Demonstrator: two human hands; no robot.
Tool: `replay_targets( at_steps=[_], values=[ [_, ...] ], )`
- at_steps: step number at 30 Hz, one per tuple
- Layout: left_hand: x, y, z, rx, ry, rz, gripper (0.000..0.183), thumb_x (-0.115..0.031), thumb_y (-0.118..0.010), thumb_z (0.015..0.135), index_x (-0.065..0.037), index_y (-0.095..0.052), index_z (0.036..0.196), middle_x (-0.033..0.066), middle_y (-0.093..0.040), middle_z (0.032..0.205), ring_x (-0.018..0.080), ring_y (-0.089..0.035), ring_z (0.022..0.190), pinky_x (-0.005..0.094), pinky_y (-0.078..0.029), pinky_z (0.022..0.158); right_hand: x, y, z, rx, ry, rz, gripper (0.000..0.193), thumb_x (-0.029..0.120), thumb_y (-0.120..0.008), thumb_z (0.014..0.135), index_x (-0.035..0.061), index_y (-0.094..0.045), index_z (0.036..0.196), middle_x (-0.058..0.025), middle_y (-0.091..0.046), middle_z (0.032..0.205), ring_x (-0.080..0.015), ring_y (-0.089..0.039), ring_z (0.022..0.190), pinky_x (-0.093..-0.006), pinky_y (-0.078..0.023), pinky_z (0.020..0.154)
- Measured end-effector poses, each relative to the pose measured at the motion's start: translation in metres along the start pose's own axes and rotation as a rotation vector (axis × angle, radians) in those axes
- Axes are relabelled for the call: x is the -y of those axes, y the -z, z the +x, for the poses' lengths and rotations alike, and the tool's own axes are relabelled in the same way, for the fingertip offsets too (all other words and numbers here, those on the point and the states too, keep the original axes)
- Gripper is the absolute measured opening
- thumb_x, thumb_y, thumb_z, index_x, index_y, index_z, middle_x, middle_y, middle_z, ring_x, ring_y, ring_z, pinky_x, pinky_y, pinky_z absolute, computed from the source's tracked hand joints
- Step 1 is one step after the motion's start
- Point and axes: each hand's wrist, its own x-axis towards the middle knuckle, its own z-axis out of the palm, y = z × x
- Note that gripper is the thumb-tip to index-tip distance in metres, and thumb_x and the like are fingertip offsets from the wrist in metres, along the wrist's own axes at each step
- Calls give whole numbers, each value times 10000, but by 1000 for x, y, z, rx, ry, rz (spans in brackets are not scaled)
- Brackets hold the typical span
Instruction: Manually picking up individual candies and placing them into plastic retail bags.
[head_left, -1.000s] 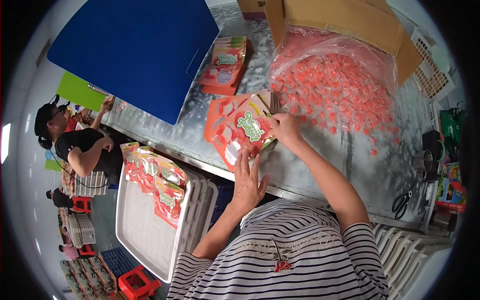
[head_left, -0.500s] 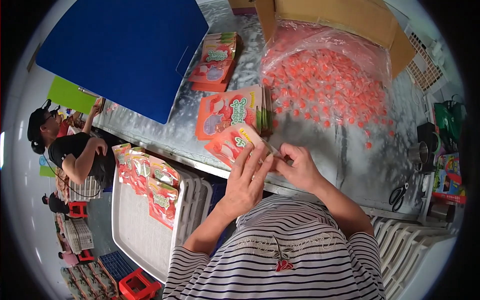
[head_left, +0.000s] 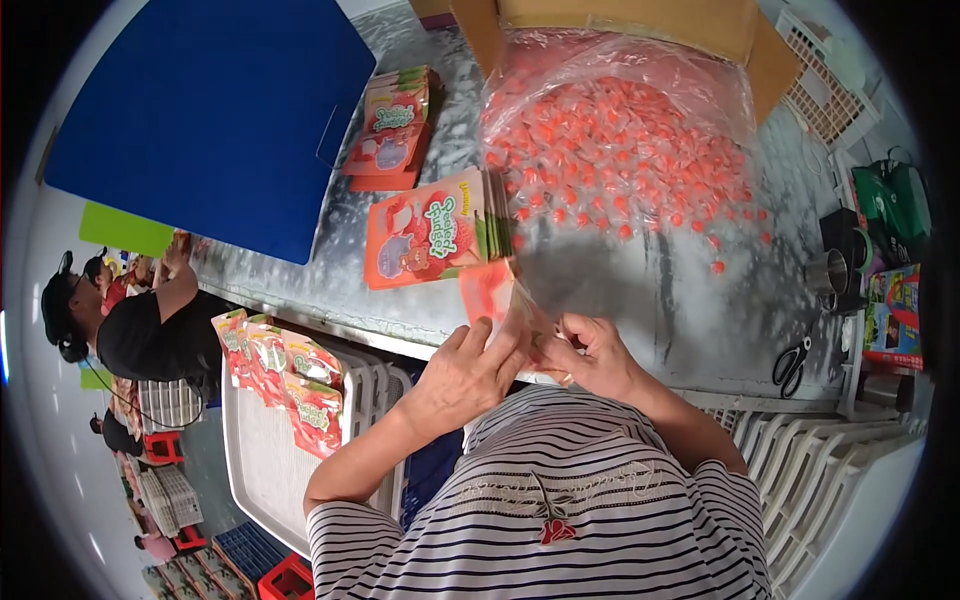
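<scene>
Between both hands, just above the table's front edge, is a red and clear candy pouch [head_left: 490, 287]. My left hand [head_left: 466, 368] is closed on its left side, and my right hand [head_left: 598, 356] pinches its right edge. Whether anything is inside the pouch cannot be made out. Right beyond it lies a stack of flat printed pouches [head_left: 420, 228], with a second pouch stack [head_left: 390, 130] farther back. A heap of red candies [head_left: 620, 150] in small clear wrappers spills from a clear plastic bag [head_left: 690, 80] beyond my right hand.
An open cardboard box [head_left: 640, 14] stands behind the candies. A blue panel [head_left: 210, 110] covers the far left. White stacked trays [head_left: 270, 440] at left hold several plump pouches [head_left: 312, 405]. Black scissors [head_left: 792, 368] and a metal cup [head_left: 826, 272] lie at right. A co-worker [head_left: 150, 330] sits at left.
The pouch in my hands has turned from lying slanted, printed face showing, to standing more upright with its clear side showing. My left hand has shifted slightly lower. The whole view has moved a little.
</scene>
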Motion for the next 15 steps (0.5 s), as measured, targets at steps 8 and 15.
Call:
replay_targets(
  at_steps=[8,15],
  values=[
    [0,-10,17,158,-58,-135,361,-65,-600,708,5,-586,1063,123,-562,1021,201,-588,658,301,-493,557,-13,9,-15,-39,-53,11,287,101,-627,894,-1,-448,695,-26,-514,578,-36,-463,572,-244,-395,487],
    [-12,-8,35,197,-161,-212,384,-63,-611,698,30,-567,1068,166,-594,1025,210,-609,610,309,-499,523,-1,28,-21,76,-129,-111,395,205,-609,912,-40,-512,1207,-148,-682,879,-215,-658,815,-327,-520,727]
  ],
)
